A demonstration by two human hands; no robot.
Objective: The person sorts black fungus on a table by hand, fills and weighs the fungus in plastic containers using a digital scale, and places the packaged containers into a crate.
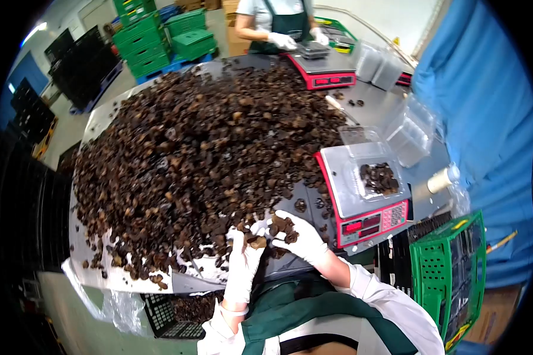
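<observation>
A black basket (158, 319) is half hidden under the table (373, 106) edge. The left hand (243, 263) has a brown piece (257, 242) at its thumb; whether the fingers pinch it, I cannot tell. The right hand's (305, 239) fingers curl round a clump (283, 228), tips blurred. Beyond lies the pile (213, 148), then a scale (364, 183), digits unreadable, bearing an open box (370, 157). A co-worker (275, 23) is cut off at the top.

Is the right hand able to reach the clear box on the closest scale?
Probably yes: the right hand is near the scale, and nothing seems to block the clear box. But that hand holds brown pieces.
</observation>
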